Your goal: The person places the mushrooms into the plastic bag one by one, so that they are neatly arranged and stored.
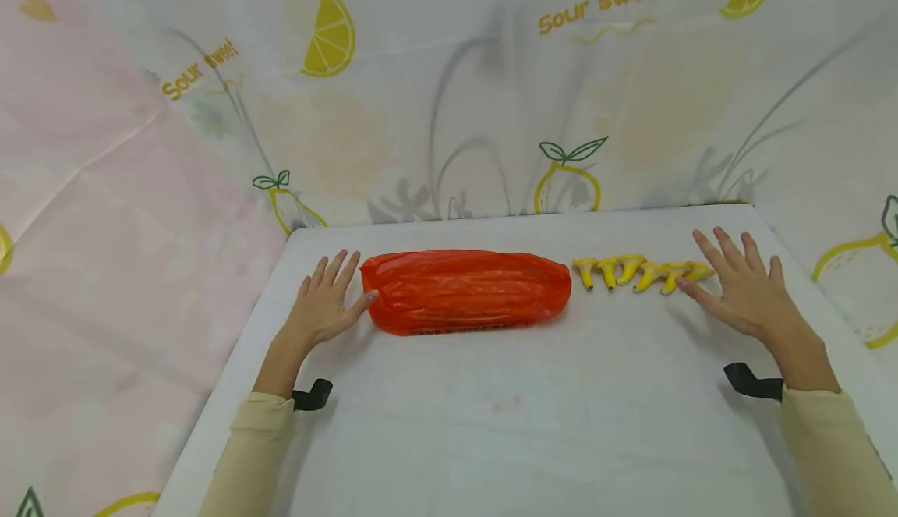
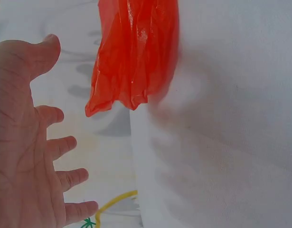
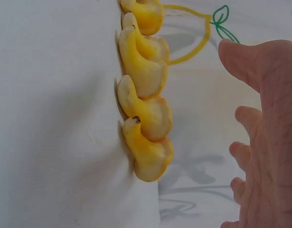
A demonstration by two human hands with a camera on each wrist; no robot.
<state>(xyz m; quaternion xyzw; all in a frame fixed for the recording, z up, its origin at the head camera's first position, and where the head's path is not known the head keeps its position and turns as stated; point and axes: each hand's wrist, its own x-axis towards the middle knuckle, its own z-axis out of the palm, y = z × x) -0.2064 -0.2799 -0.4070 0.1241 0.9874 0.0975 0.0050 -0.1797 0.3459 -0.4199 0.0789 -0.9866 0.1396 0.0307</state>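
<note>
From my remote station I see a person's two bare hands over a white, faintly creased table [image 1: 526, 408]. The left hand [image 1: 323, 299], left of centre in the head view, has its grip spread wide and empty: fingers extended, thumb stretched out sideways. That thumb overlaps the end of the bag in the head view, yet my left wrist view shows a gap between them. The right hand [image 1: 747, 291], right of centre, is spread likewise, its grip empty. Its thumb crosses the end of the yellow row in the head view, but the right wrist view shows it apart from the pieces.

The orange-red, thin plastic bag [image 1: 466, 291] lies lengthwise in the middle of the head frame, a plump, rounded roll. Its skin is shiny and slightly see-through, with long wrinkles, a crumpled left end and dark lettering along the lower edge.

Just right of it, the row of small yellow trumpet-shaped pieces [image 1: 631, 264], mushroom-like, lies on the table. In the right wrist view they look smooth, with curved narrow stems flaring into pale, wide caps; one stem tip is dark.

Behind, at the top, hangs a pale cloth [image 1: 421, 57] printed with lemons and "Sour sweet".
</note>
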